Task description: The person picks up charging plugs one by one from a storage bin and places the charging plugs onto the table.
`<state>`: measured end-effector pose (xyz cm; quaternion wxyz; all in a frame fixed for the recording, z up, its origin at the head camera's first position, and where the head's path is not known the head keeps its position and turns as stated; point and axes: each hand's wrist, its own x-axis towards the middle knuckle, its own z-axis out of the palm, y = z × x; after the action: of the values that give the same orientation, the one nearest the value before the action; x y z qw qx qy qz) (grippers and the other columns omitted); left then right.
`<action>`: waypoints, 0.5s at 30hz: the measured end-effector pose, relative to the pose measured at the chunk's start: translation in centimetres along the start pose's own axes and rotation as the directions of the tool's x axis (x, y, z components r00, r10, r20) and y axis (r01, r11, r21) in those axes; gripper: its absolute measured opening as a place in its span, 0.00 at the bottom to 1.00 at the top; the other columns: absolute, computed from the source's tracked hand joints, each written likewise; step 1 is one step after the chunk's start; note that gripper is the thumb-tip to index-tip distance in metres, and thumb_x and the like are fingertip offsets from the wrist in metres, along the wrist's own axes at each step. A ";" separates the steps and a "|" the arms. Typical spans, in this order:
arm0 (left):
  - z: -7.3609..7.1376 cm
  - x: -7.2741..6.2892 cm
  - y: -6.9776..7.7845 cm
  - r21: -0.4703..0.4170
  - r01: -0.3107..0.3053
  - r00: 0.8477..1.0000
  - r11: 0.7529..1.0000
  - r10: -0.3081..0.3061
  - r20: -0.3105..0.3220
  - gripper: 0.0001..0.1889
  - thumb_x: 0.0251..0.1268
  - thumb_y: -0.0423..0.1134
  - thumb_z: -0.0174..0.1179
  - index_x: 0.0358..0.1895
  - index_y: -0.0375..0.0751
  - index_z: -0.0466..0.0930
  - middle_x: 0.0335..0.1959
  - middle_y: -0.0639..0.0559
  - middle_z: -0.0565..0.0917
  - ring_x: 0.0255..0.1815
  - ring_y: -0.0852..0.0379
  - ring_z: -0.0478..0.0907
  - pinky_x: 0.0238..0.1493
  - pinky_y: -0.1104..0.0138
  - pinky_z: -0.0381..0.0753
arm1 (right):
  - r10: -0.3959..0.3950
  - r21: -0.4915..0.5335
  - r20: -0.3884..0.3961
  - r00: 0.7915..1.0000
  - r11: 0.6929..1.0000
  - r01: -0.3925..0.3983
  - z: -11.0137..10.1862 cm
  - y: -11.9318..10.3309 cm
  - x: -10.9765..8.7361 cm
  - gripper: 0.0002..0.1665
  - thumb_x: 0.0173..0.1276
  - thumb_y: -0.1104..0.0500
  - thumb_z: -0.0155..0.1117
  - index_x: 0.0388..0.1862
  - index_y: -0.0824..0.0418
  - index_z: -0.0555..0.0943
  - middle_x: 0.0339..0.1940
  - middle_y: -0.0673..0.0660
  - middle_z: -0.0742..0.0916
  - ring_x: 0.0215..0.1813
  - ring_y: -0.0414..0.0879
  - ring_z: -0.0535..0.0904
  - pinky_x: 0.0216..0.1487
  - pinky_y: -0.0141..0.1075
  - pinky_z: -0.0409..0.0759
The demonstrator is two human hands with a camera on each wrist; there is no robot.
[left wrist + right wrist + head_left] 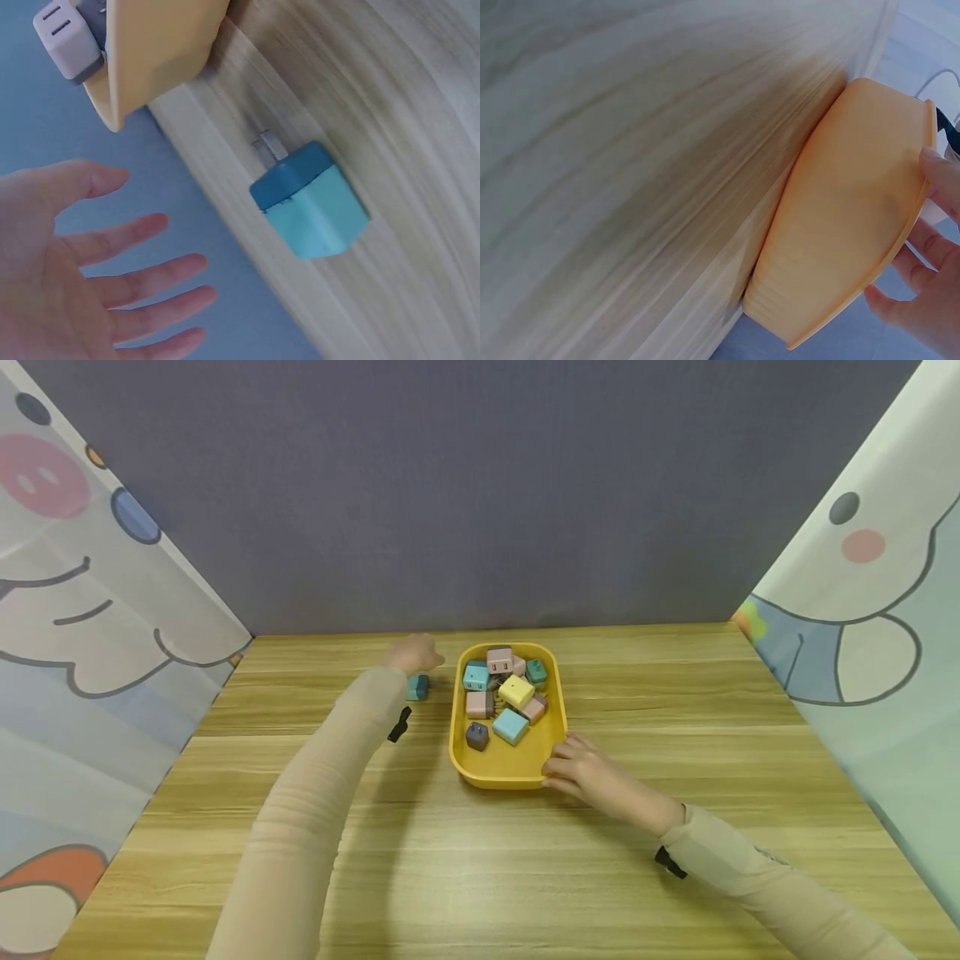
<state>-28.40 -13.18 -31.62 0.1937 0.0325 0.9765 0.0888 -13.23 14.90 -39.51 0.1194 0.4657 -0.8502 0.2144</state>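
In the head view, a yellow tray [510, 781] holds several small plug chargers, pink, blue, yellow, green and dark. My left hand [414, 653] is left of the tray's far end, near a two-tone teal charger [417, 687] lying on the table. The left wrist view shows that charger [319, 206] on its side, metal prongs out. There, the left hand [90, 262] has its fingers spread and holds nothing. My right hand [588, 777] grips the tray's near right corner. In the right wrist view, the right fingers [922, 255] hold the tray rim.
The wooden table [480, 868] runs up to a dark grey backdrop [480, 493]. Cartoon-printed curtains hang at the left and right. A pale pink charger [69, 37] shows above the tray's edge in the left wrist view.
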 end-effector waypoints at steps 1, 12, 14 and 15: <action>0.0 0.0 0.1 0.009 -0.003 1.000 1.000 0.003 -0.001 0.22 0.65 0.47 0.44 0.55 0.36 0.68 0.57 0.41 0.69 0.51 0.46 0.69 0.52 0.53 0.67 | -0.002 0.001 -0.004 1.000 1.000 0.002 0.0 0.0 0.0 0.04 0.56 0.59 0.62 0.30 0.56 0.80 0.30 0.47 0.78 0.38 0.41 0.74 0.58 0.52 0.63; -0.9 0.0 2.1 0.033 -0.018 1.000 0.999 0.018 -0.003 0.24 0.66 0.48 0.45 0.60 0.36 0.64 0.61 0.41 0.65 0.54 0.45 0.68 0.51 0.54 0.68 | -0.001 0.005 -0.008 1.000 1.000 0.001 0.1 0.0 0.0 0.04 0.55 0.58 0.63 0.30 0.56 0.80 0.30 0.47 0.78 0.38 0.41 0.74 0.57 0.53 0.63; -1.0 0.0 2.5 0.038 -0.033 0.999 0.999 0.033 -0.016 0.23 0.66 0.48 0.45 0.57 0.36 0.66 0.61 0.42 0.66 0.53 0.46 0.70 0.50 0.55 0.69 | -0.002 0.004 -0.009 1.000 1.000 0.002 0.1 0.0 0.0 0.04 0.55 0.58 0.63 0.30 0.56 0.80 0.30 0.47 0.78 0.38 0.41 0.74 0.57 0.53 0.63; -1.0 0.0 2.6 0.040 -0.041 0.999 0.998 0.042 -0.025 0.22 0.65 0.49 0.45 0.55 0.36 0.68 0.60 0.42 0.67 0.51 0.46 0.70 0.50 0.55 0.70 | -0.003 0.003 -0.009 1.000 1.000 0.003 0.1 0.0 0.0 0.04 0.55 0.58 0.63 0.30 0.56 0.80 0.30 0.47 0.78 0.38 0.41 0.74 0.57 0.53 0.63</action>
<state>-28.73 -10.77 -30.18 0.1786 0.0553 0.9796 0.0740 -13.26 14.88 -39.57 0.1230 0.4661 -0.8487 0.2176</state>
